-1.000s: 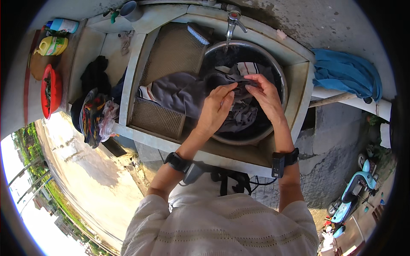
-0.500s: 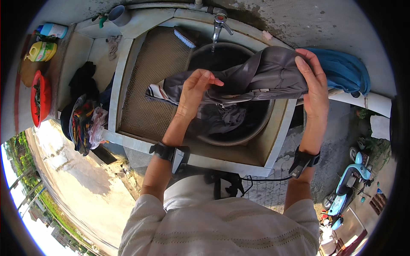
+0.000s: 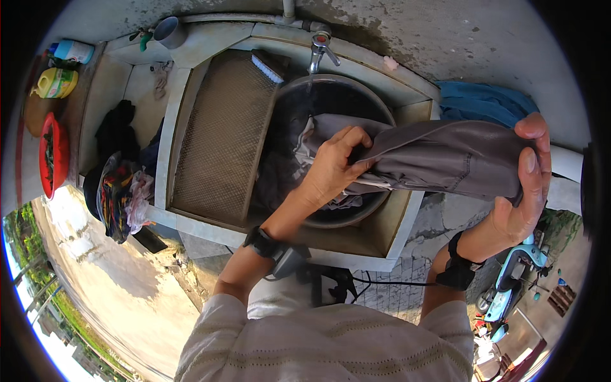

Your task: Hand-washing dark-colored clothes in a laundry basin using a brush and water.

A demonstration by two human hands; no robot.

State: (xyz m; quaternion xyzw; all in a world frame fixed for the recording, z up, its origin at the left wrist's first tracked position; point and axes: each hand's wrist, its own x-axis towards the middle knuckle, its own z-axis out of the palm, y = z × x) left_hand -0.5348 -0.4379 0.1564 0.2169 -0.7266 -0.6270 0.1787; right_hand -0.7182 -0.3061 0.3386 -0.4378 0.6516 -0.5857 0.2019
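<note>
A wet grey garment [image 3: 439, 156] stretches from the dark round basin [image 3: 372, 89] out past the sink's right edge. My left hand [image 3: 337, 162] pinches the cloth over the basin, its fingers closed. At the garment's far right end, my right hand [image 3: 528, 184] grips the cloth with curled fingers; part of the fold hides the contact. The garment's lower part hangs into the basin beneath my left hand. Above the basin's back rim is a metal tap [image 3: 320, 48], with a thin stream seeming to fall from it.
A ribbed washboard slab [image 3: 219, 134] fills the sink's left side, with a brush [image 3: 267, 68] at its top. Piled clothes [image 3: 118, 184] lie further left, near a red basin [image 3: 59, 156] and bottles [image 3: 57, 83]. Blue cloth [image 3: 477, 102] lies at the back right.
My right hand has moved right and slightly down, drawing the garment further past the sink's edge. My left hand has shifted right and down along it, and the striped end has left the washboard.
</note>
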